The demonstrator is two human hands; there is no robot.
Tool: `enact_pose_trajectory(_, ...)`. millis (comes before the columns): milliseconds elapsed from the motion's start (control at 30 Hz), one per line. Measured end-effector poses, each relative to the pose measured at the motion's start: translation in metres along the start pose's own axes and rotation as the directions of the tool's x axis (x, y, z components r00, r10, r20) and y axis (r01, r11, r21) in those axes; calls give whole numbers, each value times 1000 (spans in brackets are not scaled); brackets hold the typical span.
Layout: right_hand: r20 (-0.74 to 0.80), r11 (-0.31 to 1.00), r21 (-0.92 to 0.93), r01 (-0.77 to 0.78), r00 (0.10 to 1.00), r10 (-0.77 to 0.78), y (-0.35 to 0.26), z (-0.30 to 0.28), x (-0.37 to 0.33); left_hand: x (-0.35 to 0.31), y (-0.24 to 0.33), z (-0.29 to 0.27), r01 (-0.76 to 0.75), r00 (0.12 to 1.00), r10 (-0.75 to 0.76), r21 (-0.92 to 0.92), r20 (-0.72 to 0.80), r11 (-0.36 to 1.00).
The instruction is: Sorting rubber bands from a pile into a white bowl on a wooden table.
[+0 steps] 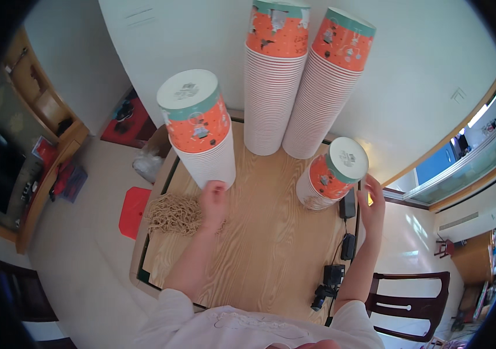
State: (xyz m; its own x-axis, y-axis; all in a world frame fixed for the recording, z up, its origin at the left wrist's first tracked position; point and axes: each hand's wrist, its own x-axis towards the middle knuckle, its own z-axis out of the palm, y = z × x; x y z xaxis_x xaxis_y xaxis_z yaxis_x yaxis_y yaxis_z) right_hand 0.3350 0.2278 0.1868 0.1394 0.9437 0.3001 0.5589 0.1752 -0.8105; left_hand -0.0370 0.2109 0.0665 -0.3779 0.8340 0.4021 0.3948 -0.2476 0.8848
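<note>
Fingers of our left hand (213, 200) rest spread against the base of the short stack of orange-and-teal paper cups (200, 125), while our right hand (373, 203), open and empty, nears the tilted smaller cup stack (332, 177), which we judge needs gripping next.

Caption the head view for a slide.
Left hand beside a short cup stack, right hand near a leaning cup stack on a wooden table.

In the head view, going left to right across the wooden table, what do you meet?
Heap of tan twine → left hand → short stack of orange paper cups → tall cup stack → leaning tall cup stack → tipped low cup stack → right hand.
</note>
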Motion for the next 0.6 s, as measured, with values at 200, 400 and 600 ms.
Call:
enact_pose_trajectory(200,393,821,570,-7,880,-266,-87,145,24,102,13,-117,61,933,-132,-213,-334,975)
enact_pose_trajectory(400,584,587,631,-507,809,71,-106,263,66,145,5,-117,454,880,-472,-199,-54,868)
enact_pose_trajectory(600,521,700,580,-417,850,75,-121,288,67,163,-3,-132,515,853,-519,-258,60,817)
